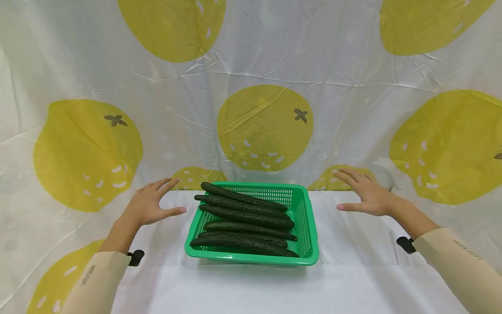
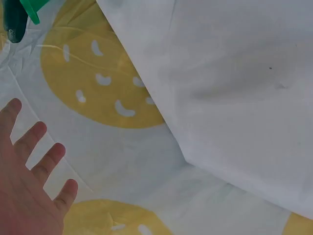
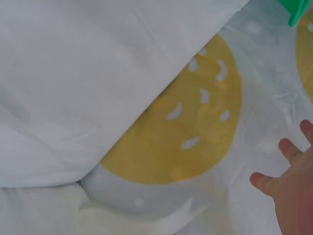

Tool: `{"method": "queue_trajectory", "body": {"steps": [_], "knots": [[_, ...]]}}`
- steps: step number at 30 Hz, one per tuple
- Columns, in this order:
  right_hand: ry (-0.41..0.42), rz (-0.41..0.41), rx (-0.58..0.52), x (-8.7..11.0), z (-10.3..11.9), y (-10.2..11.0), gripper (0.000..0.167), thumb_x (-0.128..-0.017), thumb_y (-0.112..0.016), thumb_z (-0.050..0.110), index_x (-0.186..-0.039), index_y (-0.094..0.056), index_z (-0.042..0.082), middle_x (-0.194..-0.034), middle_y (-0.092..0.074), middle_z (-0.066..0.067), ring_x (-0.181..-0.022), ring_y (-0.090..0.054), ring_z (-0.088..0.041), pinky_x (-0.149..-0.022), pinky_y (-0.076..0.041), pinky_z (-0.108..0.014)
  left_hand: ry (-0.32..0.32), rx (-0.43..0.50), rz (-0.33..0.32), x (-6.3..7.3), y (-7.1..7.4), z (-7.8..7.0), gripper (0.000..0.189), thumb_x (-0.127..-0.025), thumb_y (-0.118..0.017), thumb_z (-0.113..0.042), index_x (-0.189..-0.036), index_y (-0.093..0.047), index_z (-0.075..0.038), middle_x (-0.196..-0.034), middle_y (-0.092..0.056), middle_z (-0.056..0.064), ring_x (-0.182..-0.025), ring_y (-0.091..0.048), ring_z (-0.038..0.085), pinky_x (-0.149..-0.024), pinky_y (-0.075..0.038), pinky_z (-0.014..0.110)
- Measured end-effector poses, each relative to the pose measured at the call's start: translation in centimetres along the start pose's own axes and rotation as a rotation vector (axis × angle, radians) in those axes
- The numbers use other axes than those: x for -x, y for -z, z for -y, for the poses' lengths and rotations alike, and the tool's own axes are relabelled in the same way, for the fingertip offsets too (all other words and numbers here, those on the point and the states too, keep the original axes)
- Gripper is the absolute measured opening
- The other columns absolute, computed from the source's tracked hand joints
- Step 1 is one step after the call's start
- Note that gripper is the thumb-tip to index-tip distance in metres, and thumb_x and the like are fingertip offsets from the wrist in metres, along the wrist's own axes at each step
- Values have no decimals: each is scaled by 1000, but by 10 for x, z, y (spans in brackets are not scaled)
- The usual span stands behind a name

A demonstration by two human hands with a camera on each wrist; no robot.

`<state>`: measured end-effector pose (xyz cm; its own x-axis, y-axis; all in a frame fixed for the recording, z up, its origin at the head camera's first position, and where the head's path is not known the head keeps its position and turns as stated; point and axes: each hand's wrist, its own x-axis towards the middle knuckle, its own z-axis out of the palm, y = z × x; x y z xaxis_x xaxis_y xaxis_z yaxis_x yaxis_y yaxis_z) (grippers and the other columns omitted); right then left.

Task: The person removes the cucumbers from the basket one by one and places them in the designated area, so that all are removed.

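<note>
1. Head view: a bright green, rectangular plastic basket [image 1: 313, 235] with perforated walls stands on a white, cloth-covered surface [image 1: 251, 290], between the two hands and touching neither.
2. Head view: six long, dark green, rough-skinned cucumbers [image 1: 247, 216] lie in the basket, roughly side by side and lengthwise. The left ends of some far ones overlap its left rim; a strip of basket floor shows at the right.
3. Head view: the left hand [image 1: 147, 206] is raised just beside the basket's left side, thumb and fingers parted and pointing inward. The right hand [image 1: 368, 196] mirrors it on the other side, a little farther off, its thumb and fingers also spread. The hands are well apart from each other.
4. Head view: both arms wear beige sleeves [image 1: 94, 283] with small dark lettering, and a black device [image 1: 136, 258] sits at each wrist. Behind hangs a white curtain printed with large yellow lemons [image 1: 298, 56].
5. Left wrist view: four spread fingers show at lower left; a bit of green basket and a dark cucumber end enter at upper left.
6. Right wrist view: spread fingers show at lower right, with a green basket corner at upper right.
</note>
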<state>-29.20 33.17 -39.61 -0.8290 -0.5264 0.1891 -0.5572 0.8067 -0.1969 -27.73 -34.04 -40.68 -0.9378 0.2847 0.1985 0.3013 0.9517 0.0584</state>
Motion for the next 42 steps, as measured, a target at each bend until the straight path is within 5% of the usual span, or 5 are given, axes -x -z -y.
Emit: {"method": "queue_trajectory", "body": {"steps": [13,22,33,42], "knots": [[48,15,-82,-37,49,-21,84,-92,-66,61,-162,-31,30,-168,-29,-7,-147,-39,-41,-108,-35,-73,10,251,-7,6,-27,-19,86,-89,-65,-69,-161,-34,-36,-163,-41,11,-141,-45,49,-103,-37,75],[102,51,-163,-65,83,-40,78,-97,-62,58,-161,-34,26,-166,-33,-7,-137,-54,-38,-104,-45,-65,2,451,-31,13,-47,-36,84,-91,-70,-58,-161,-35,-29,-151,-55,3,-131,-57,33,-99,-45,68],[78,130,-254,-99,108,-62,74,-99,-54,63,-159,-38,22,-163,-38,-7,-144,-47,-35,-112,-40,-61,-84,639,-97,23,-66,-46,68,-95,-74,-36,-153,-41,-29,-138,-63,4,-113,-67,30,-102,-46,62],[89,180,-258,-118,119,-80,73,-102,-51,61,-159,-39,16,-161,-42,-7,-149,-41,-33,-118,-36,-57,-94,666,-97,26,-74,-53,53,-97,-71,-33,-146,-51,-30,-140,-62,-1,-110,-66,21,-102,-47,57]]}}
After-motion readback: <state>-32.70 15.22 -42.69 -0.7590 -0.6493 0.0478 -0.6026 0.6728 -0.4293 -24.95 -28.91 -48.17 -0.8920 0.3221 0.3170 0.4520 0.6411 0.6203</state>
